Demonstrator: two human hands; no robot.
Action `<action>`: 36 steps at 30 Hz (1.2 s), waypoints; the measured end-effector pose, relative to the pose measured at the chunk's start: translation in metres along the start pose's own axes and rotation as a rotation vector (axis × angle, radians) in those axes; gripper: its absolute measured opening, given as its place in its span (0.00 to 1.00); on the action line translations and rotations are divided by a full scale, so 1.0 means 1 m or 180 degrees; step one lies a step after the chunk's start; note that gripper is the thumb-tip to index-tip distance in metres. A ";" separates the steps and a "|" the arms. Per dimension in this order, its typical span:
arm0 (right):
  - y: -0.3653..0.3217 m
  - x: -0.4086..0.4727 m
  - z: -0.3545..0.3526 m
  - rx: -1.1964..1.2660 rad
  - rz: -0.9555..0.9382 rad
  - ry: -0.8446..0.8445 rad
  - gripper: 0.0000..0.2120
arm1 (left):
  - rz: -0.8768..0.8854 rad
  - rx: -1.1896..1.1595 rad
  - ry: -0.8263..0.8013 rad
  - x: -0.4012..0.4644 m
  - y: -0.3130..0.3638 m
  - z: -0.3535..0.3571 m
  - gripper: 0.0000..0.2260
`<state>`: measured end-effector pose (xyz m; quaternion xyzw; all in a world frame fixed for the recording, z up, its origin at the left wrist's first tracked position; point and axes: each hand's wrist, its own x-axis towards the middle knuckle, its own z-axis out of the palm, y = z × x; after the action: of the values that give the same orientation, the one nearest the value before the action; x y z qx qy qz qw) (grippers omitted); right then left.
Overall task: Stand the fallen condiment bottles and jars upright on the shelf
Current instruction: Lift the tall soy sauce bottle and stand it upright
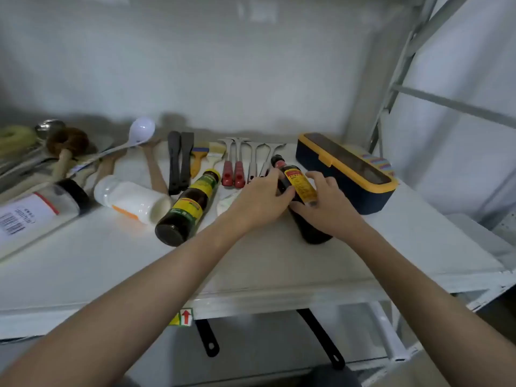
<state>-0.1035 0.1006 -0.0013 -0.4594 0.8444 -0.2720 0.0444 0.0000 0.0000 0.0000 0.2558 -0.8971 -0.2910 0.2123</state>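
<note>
A dark sauce bottle with a red cap and yellow label [300, 185] lies on the white shelf [279, 275], cap pointing away. My left hand [261, 199] grips its neck from the left. My right hand [328, 208] holds its body from the right. Left of them a second dark bottle with a green-yellow label [187, 210] lies on its side. A white jar [131, 199] lies further left, and a clear jar with a black lid and white label [42, 210] lies at the far left.
Behind the bottles lie spatulas [178, 163], brushes [208, 157], red-handled tools [233, 169], a white ladle [134, 138] and wooden utensils. A navy box with yellow trim [346, 171] sits at the right. The grey shelf frame [396, 88] rises at right. Pan handles [209, 339] hang below.
</note>
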 end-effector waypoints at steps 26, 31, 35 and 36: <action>0.021 -0.009 0.010 0.1292 -0.0199 0.0314 0.28 | -0.0315 -0.0905 -0.0014 0.010 0.029 0.036 0.28; 0.024 -0.014 0.020 0.1478 -0.0532 0.0962 0.37 | -0.0354 -0.1488 0.0259 0.009 0.038 0.031 0.33; 0.025 -0.022 0.024 0.1611 -0.0641 0.1094 0.44 | -0.0163 -0.1449 0.0525 0.016 0.043 0.023 0.35; 0.026 -0.023 0.024 0.1646 -0.0661 0.1074 0.47 | -0.0081 -0.1395 0.0565 0.017 0.044 0.022 0.34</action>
<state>-0.1020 0.1196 -0.0386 -0.4649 0.6915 -0.5528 -0.0089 -0.0397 0.0299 0.0157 0.2395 -0.7870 -0.4579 0.3371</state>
